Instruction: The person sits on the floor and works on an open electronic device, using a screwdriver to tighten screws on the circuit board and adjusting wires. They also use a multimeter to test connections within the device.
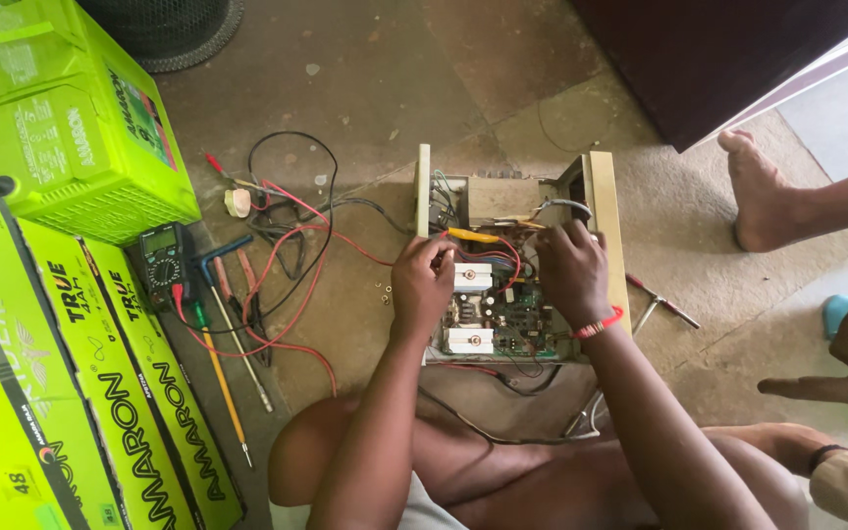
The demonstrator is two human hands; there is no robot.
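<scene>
Green circuit board [496, 316] lies exposed in an opened metal power unit [601, 211] on the concrete floor [365, 59].
Left hand [422, 280] pinches wires [483, 257]; right hand [569, 267] curls over the wiring, its grip unclear. Casing is off, wiring apparently unfinished; multimeter [162, 260] and screwdrivers [223, 378] lie nearby.

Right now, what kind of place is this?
Probably an informal electrical repair spot on a bare concrete floor. Both hands work inside an opened metal case with a circuit board; a multimeter and green batteries sit nearby.
</scene>
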